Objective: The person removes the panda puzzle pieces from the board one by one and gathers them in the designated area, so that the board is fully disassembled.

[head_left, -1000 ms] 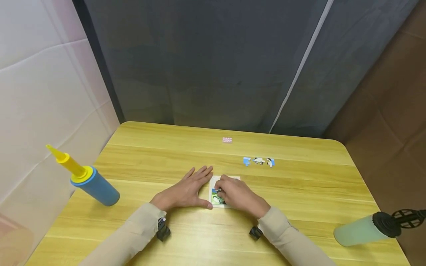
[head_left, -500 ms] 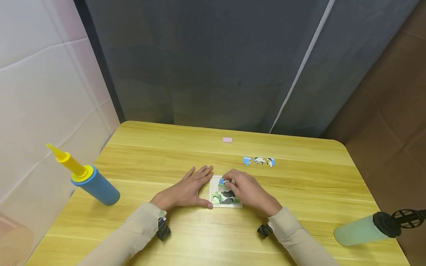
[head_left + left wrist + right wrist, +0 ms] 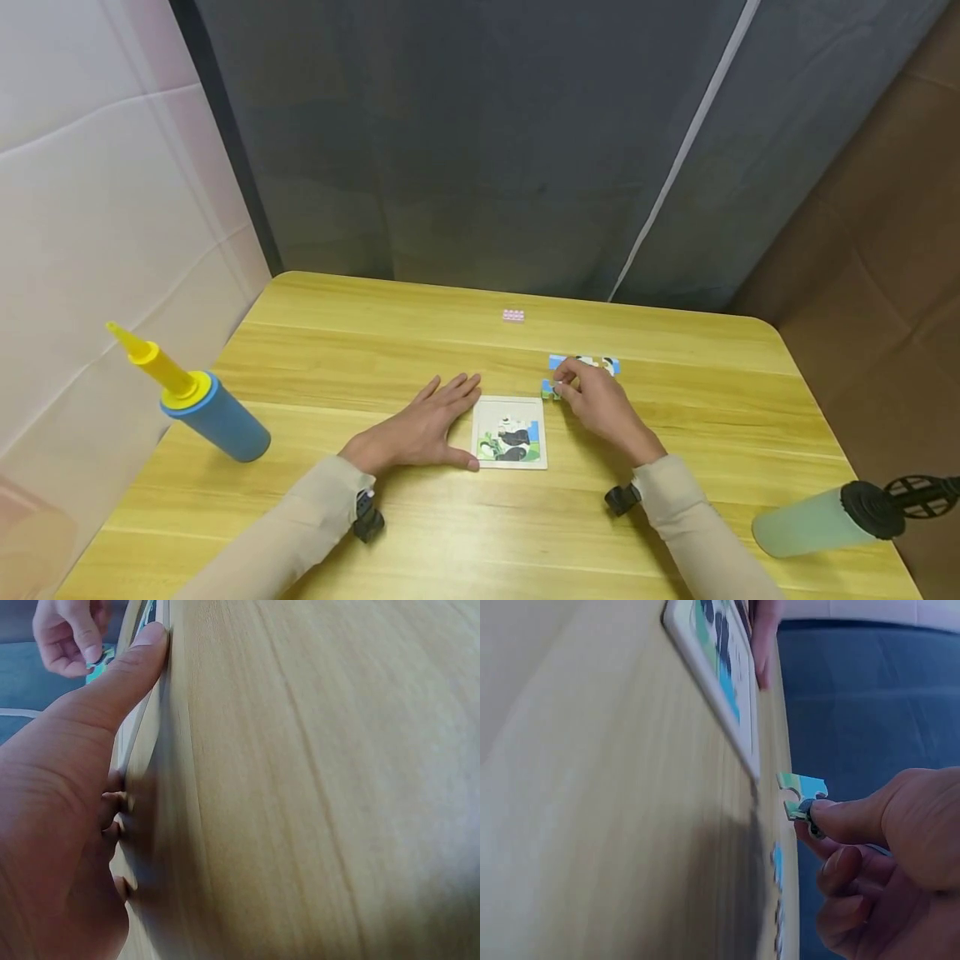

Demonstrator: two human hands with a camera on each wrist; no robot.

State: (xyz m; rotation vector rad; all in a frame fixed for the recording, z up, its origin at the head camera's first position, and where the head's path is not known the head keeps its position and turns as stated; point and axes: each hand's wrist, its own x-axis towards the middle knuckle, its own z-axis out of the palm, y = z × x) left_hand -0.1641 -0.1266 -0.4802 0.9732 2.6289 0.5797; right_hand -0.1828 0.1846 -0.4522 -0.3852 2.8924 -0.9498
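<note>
Right hand pinches a puzzle piece — left hand flat, fingers straight, beside the puzzle board.

I see a yellow wooden table. On it lie a puzzle board, a few loose puzzle pieces, a blue pump with a yellow tip, a pale green pump, and a tiny pink thing, maybe a block.

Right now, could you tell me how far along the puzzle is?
The lower part of the puzzle tray is filled with pieces; its upper part is bare. The right hand pinches one piece beside the tray, while the left hand steadies it. Loose pieces lie behind on the table.
</note>
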